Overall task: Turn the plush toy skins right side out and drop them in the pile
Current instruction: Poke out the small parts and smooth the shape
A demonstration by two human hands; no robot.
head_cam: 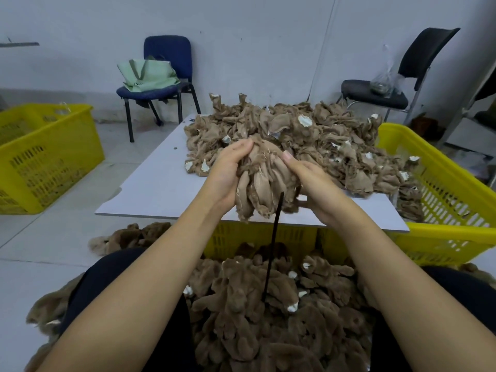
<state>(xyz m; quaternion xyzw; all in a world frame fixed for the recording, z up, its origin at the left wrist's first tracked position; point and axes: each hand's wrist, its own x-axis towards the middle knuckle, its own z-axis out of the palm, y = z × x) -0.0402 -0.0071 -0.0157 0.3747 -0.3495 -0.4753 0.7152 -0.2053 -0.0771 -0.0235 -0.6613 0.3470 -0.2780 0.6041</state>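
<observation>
tan woven backing shows on the skin (264, 181) held up over the near edge of the white board (150, 189). the left hand (228, 173) grips its left side, the right hand (308, 181) pinches its right. a black rod (272, 248) stands beneath. furry turned skins (268, 304) pile near, between the knees.

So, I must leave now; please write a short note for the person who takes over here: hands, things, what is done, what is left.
Left hand and right hand both grip one inside-out skin above the near edge of the board. A black rod stands up from the lap area to the skin.
Done: a furry pile of turned skins lies between the knees.
Left: the skin in hand, then the big heap of unturned skins on the board, some spilling into the yellow basket on the right.
</observation>
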